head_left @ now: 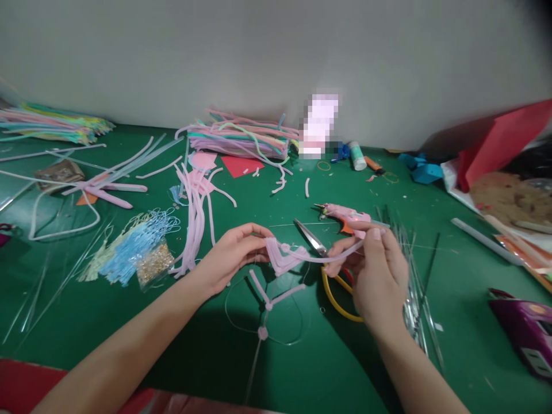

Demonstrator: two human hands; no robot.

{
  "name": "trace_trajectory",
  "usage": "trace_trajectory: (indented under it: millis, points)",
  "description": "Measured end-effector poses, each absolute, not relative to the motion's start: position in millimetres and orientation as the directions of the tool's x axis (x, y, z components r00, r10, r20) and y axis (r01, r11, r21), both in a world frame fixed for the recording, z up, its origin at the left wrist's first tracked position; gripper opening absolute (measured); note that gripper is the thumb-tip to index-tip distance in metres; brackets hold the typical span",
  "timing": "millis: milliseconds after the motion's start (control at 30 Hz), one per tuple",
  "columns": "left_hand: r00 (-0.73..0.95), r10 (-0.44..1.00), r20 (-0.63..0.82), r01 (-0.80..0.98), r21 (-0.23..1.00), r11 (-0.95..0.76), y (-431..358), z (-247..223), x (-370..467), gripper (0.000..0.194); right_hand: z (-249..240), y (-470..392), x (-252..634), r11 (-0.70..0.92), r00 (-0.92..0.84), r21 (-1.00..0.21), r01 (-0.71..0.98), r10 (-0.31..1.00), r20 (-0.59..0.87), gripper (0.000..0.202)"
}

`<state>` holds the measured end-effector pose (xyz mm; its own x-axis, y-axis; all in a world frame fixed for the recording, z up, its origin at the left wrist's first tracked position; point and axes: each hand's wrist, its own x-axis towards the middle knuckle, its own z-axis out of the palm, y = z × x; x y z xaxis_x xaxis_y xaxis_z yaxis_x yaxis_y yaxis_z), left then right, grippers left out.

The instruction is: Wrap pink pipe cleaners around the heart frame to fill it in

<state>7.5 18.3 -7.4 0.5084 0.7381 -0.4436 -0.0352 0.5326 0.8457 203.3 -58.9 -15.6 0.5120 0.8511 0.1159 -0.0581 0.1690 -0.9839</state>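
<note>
My left hand (239, 253) pinches the left edge of a folded lilac pipe-cleaner piece (282, 259), layered in a V shape. From that piece a loose lilac strand runs right to my right hand (377, 264), whose thumb and fingers are closed on it. Below, on the green table, lies a wire frame (263, 332) with a lilac Y-shaped top and thin loops. Scissors (310, 237) with yellow handles lie beside my right hand, which partly covers them. Just behind that hand is a pink glue gun (347, 214) with an orange trigger.
Lilac strips (196, 224), blue tassels (135, 247) and a bag of gold beads (154, 263) lie left. Bundled pipe cleaners (241, 141) are at the back, near a white-green bottle (357, 156). Thin rods (414, 287) and a purple device (524, 328) are right.
</note>
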Motion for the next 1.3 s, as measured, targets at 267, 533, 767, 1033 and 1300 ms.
trace_trajectory:
  millis: [267,533,767,1033,1300]
  points:
    - [0.501,0.743,-0.444,-0.007,0.856,0.516,17.4,-7.5,9.1,0.008,-18.6,-57.4,205.3,0.132,0.502,-0.987,-0.086,0.862,0.071,0.022]
    - [0.502,0.763,-0.408,0.055,0.895,0.443,15.0,-9.5,9.6,0.012,-18.0,-58.0,205.3,0.128,0.522,-0.99,-0.061,0.849,0.078,0.022]
    - [0.466,0.777,-0.424,0.077,0.894,0.441,15.9,-10.1,7.4,0.03,-16.4,-57.5,205.6,0.122,0.54,-0.99,-0.069,0.839,0.066,0.022]
    - [0.488,0.767,-0.416,0.05,0.891,0.452,15.5,-7.2,9.3,0.026,-17.1,-56.9,207.3,0.094,0.54,-0.993,-0.077,0.841,0.038,0.022]
    - [0.533,0.75,-0.392,0.097,0.909,0.406,13.7,-3.9,8.6,0.03,-18.0,-56.4,207.8,0.08,0.52,-0.991,-0.111,0.854,0.01,0.026]
